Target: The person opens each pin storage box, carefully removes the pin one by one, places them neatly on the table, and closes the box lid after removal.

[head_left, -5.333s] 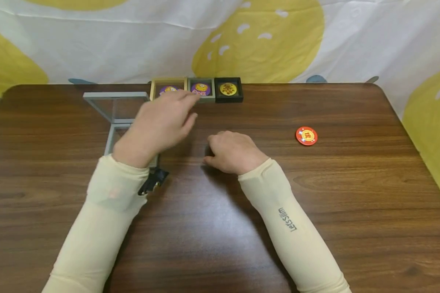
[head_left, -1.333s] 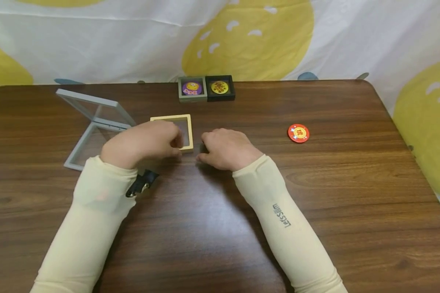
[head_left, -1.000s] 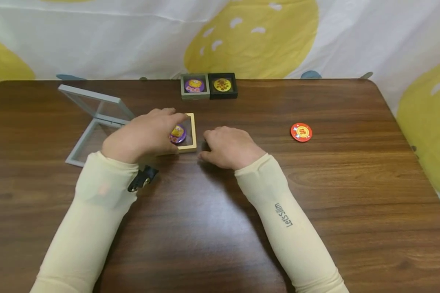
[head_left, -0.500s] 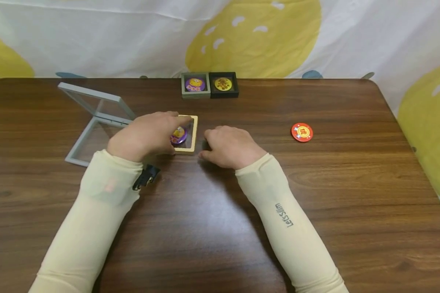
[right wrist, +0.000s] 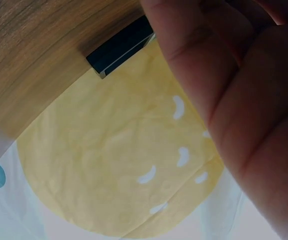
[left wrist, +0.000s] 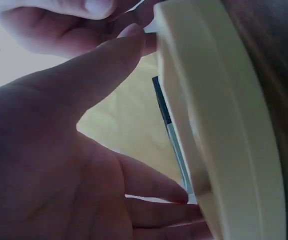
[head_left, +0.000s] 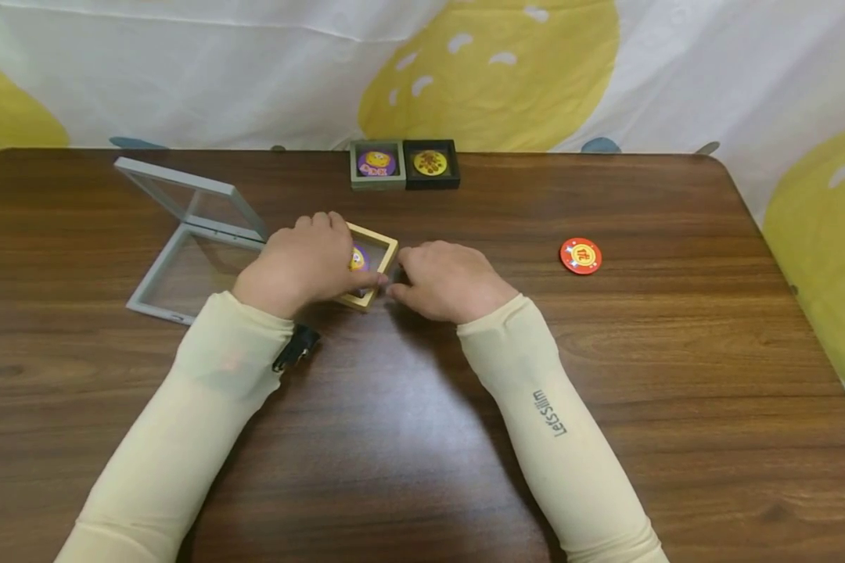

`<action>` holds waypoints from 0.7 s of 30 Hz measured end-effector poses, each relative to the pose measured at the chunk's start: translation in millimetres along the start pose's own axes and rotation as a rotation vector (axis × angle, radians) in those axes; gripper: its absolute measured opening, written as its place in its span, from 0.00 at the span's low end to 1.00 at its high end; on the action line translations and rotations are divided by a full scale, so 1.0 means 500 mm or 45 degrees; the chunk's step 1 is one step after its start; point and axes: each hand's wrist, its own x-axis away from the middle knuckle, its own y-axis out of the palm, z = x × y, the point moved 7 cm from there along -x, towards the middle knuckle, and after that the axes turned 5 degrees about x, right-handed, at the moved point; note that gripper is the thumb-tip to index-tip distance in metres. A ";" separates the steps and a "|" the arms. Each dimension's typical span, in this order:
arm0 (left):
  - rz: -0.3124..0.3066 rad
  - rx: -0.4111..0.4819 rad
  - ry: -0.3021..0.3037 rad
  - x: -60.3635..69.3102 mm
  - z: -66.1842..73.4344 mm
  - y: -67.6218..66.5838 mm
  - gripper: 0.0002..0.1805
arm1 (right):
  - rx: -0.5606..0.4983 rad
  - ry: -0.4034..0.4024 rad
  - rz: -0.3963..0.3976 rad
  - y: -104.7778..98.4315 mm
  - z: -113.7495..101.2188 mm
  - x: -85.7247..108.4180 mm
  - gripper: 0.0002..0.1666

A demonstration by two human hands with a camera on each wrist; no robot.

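Observation:
A square cream frame (head_left: 387, 262) with a clear window and a purple round badge (head_left: 358, 258) in it lies turned at an angle on the table. My left hand (head_left: 299, 262) holds it, thumb at its right side and fingers over the far left part, which they hide. In the left wrist view the thumb and fingers of my left hand (left wrist: 58, 110) meet the edge of the cream frame (left wrist: 219, 110). Beside the frame's right corner rests my right hand (head_left: 454, 281), fingers loosely bent; whether it touches the frame is unclear. The right wrist view shows part of its palm (right wrist: 249, 100).
A larger grey frame (head_left: 158, 270) stands unfolded at the left. Along the back edge, a small grey-green frame (head_left: 377, 186) adjoins a black one (head_left: 433, 184), each showing a round badge. A red disc (head_left: 580, 256) lies at the right. Behind the table hangs a patterned cloth (head_left: 253, 78).
The cream frame has come forward from the back row, left of the grey-green one. Over the last half second it has turned and shifted right, with my left thumb now across its right side.

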 end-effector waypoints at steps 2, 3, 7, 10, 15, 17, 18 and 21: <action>0.008 -0.004 0.023 -0.001 0.003 0.004 0.54 | -0.001 0.005 -0.004 0.001 0.000 0.000 0.17; 0.005 0.003 0.043 -0.001 0.005 0.004 0.54 | -0.002 0.006 -0.005 0.001 0.001 0.000 0.18; -0.060 0.043 0.122 -0.001 0.012 0.004 0.56 | 0.000 0.004 -0.008 0.001 0.000 -0.001 0.18; -0.122 0.058 0.176 0.000 0.016 0.005 0.58 | -0.013 0.014 -0.017 0.000 0.003 -0.001 0.16; -0.229 0.121 0.274 0.004 0.028 0.015 0.60 | -0.037 0.034 -0.029 0.000 0.008 0.001 0.16; -0.235 0.142 0.267 0.005 0.029 0.016 0.62 | -0.037 0.033 -0.026 0.000 0.009 0.001 0.17; -0.219 0.145 0.255 0.006 0.028 0.015 0.63 | -0.038 0.033 -0.024 0.000 0.009 0.001 0.17; -0.145 0.099 0.205 0.006 0.021 0.011 0.67 | -0.039 0.031 -0.013 -0.001 0.008 0.002 0.16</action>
